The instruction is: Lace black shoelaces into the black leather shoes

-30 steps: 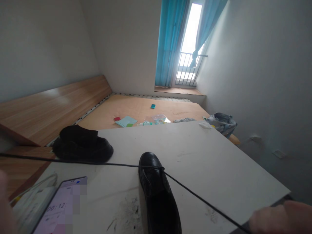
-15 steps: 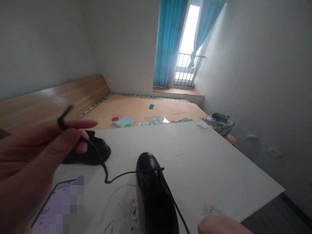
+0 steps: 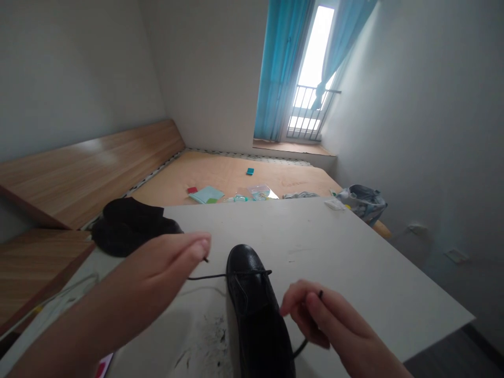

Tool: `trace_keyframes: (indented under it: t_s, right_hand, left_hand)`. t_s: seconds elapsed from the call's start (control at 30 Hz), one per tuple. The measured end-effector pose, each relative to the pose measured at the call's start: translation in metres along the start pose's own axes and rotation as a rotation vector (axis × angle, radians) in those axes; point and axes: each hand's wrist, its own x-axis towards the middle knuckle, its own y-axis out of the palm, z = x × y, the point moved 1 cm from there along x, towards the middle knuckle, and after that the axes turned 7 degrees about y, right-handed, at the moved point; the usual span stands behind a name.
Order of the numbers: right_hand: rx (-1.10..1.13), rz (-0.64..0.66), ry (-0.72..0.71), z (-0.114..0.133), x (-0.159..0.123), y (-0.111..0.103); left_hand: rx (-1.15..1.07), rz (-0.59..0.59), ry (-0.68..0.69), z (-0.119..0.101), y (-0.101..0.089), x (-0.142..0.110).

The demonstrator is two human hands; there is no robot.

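A black leather shoe (image 3: 258, 325) stands on the white table, toe pointing away from me. One black shoelace (image 3: 212, 276) crosses its front and runs out to both sides. To the left of the toe, my left hand (image 3: 185, 257) pinches the lace, and a short dark end pokes out under the fingertips. My right hand (image 3: 315, 310) is closed on the lace at the shoe's right side; a dark tip shows above the thumb and a length hangs below. Behind my left hand sits a second black shoe (image 3: 129, 226), partly covered.
The white table (image 3: 378, 273) has dark scuffs left of the shoe. A phone edge (image 3: 104, 365) shows under my left forearm. Beyond lies a bed (image 3: 220, 168) with packets on it. A bag (image 3: 362, 202) stands past the table's far right corner.
My left hand has moved right and lower, toward the shoe's toe, uncovering the second shoe. My right hand has come up from the bottom edge beside the shoe, now gripping the lace. The view has shifted slightly.
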Motion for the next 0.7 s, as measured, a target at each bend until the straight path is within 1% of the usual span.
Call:
trace_keyframes:
  t_s: [0.03,0.1,0.17,0.27,0.37,0.47,0.57,0.7]
  right_hand:
    - [-0.099,-0.041,-0.002,0.000,0.007,0.002]
    - [-0.361,-0.090,-0.035,0.002,0.023,0.009]
    - [-0.581,-0.108,-0.065,0.005,0.038,0.020]
    - [-0.783,-0.182,-0.041,0.003,0.057,0.033]
    - [-0.886,-0.225,0.001,-0.004,0.069,0.038]
    - [-0.889,-0.221,0.012,-0.011,0.073,0.036]
    - [-0.857,-0.203,0.003,-0.012,0.074,0.033]
    - [-0.821,-0.139,-0.026,-0.010,0.072,0.031]
  left_hand:
    - [0.023,0.128,0.029,-0.006,0.007,0.002]
    - [0.099,0.343,0.026,-0.010,0.021,0.005]
    - [0.207,0.458,-0.013,-0.005,0.036,0.007]
    - [0.287,0.492,-0.057,0.004,0.053,0.012]
    - [0.310,0.478,-0.077,0.008,0.063,0.015]
    - [0.306,0.470,-0.065,0.006,0.068,0.015]
    - [0.300,0.478,-0.047,0.005,0.071,0.014]
    - [0.309,0.463,-0.047,0.004,0.074,0.016]
